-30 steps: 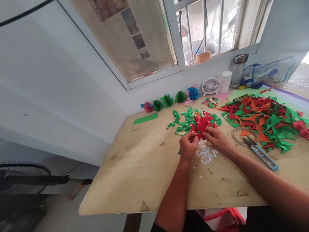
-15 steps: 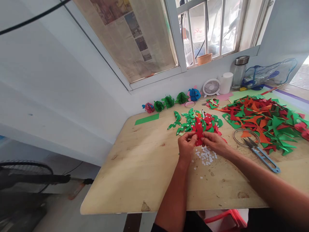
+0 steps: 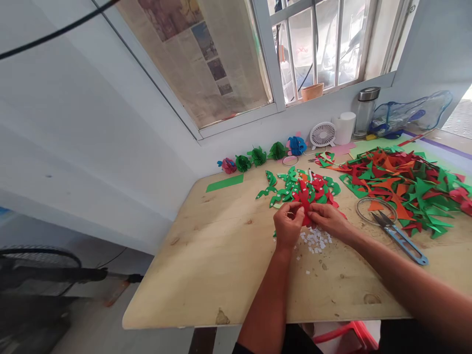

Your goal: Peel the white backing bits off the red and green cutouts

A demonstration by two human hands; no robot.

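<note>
A red paper piece [image 3: 304, 195] is held upright between my two hands, above the wooden table [image 3: 221, 255]. My left hand [image 3: 289, 221] pinches its left side with thumb and fingers. On its right side, the fingers of my right hand [image 3: 326, 216] are closed on the same piece. Just behind lie green cut-outs [image 3: 282, 192] and red cut-outs [image 3: 320, 184], many dotted with small white squares. Loose white paper bits [image 3: 316, 241] are scattered on the wood below my hands.
Blue snips [image 3: 403, 238] and a clear tape ring [image 3: 363, 211] lie at the right, by a heap of red, orange and green scraps [image 3: 416, 187]. Folded paper figures [image 3: 258, 155], a small fan [image 3: 322, 134] and a glass bottle [image 3: 366, 113] stand along the wall.
The red paper has turned slightly between my fingers and looks narrower. My left hand has shifted a little to the right, its thumb now further over the paper.
</note>
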